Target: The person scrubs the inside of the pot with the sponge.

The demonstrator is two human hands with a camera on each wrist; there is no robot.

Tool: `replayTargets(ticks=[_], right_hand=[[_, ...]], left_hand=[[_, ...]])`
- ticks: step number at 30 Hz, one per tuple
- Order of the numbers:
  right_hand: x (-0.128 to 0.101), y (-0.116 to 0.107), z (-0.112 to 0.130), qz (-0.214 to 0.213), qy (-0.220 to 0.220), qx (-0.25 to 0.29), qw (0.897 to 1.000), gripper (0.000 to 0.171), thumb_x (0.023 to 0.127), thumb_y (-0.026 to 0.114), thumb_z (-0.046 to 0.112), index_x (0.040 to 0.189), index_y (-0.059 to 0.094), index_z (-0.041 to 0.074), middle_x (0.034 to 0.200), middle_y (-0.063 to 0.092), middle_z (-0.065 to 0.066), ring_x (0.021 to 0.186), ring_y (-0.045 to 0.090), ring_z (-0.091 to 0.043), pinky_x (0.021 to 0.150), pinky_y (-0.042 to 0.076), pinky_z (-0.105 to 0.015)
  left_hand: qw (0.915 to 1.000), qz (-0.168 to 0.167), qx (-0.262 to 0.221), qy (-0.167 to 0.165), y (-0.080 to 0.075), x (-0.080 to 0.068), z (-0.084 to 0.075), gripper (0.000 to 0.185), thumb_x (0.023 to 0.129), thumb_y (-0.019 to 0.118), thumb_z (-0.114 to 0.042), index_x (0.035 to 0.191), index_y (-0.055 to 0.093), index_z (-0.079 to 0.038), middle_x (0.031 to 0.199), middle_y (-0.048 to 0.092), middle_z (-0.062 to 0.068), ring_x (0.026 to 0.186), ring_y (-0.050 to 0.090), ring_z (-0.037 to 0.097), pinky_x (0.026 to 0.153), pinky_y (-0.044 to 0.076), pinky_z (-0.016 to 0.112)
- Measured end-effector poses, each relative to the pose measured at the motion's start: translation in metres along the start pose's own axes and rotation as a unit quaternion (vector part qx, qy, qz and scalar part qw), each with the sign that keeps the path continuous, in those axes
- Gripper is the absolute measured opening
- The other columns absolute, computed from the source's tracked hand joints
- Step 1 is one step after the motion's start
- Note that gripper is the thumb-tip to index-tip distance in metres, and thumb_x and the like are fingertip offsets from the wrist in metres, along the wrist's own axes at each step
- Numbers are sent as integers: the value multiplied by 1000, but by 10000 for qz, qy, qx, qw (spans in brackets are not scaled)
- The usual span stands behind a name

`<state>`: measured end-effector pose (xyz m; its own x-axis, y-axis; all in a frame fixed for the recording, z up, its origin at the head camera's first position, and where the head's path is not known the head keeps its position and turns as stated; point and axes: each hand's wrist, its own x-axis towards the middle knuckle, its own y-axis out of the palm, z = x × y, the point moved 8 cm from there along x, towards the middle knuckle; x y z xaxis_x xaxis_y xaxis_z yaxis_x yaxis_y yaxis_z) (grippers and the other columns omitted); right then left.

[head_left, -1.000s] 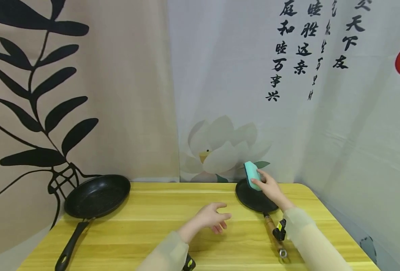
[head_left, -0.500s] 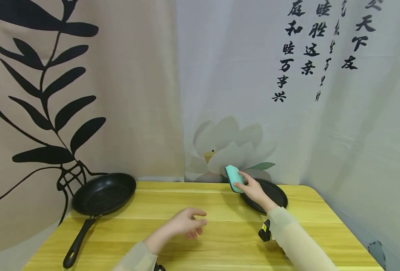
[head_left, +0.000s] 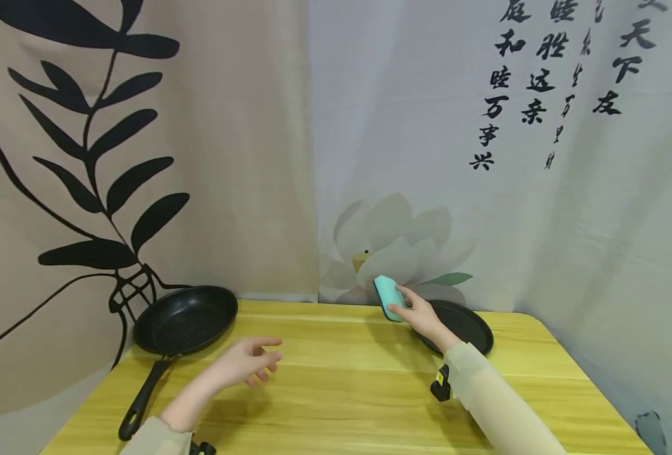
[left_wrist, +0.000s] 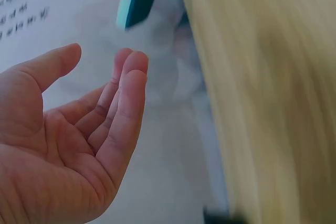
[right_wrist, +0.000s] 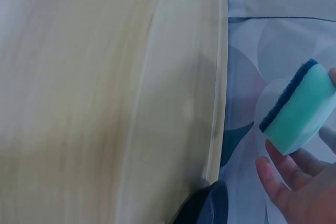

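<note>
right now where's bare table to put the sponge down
Bare wood lies mid-table, between the left hand and the right hand gripping the sponge, and along the front edge. The back corners are taken: long-handled pan left, flat pan right.

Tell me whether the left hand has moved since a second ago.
Yes. The left hand has moved left along the table, away from the flat pan and toward the frying pan.
</note>
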<state>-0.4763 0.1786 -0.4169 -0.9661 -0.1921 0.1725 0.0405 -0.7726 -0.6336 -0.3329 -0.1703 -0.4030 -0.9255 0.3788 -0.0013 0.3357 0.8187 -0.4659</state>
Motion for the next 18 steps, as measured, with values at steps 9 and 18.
replayTargets(ticks=[9,18], right_hand=[[9,17,18,184,-129,39,9997,72,92,64,45,151,35,16,142,46,-22,126,46,-39,95,45,-56],[13,31,27,241,-237,85,9994,70,92,64,43,151,36,17,135,51,-23,120,51,-36,90,48,-52]], left_hand=[[9931,-874,659,-429,-83,-50,28,61,97,61,-33,137,46,11,88,66,6,76,65,22,56,55,37],[9539,-1717,2254,-986,-146,-83,47,65,98,57,-42,134,49,12,86,69,6,72,64,19,55,49,34]])
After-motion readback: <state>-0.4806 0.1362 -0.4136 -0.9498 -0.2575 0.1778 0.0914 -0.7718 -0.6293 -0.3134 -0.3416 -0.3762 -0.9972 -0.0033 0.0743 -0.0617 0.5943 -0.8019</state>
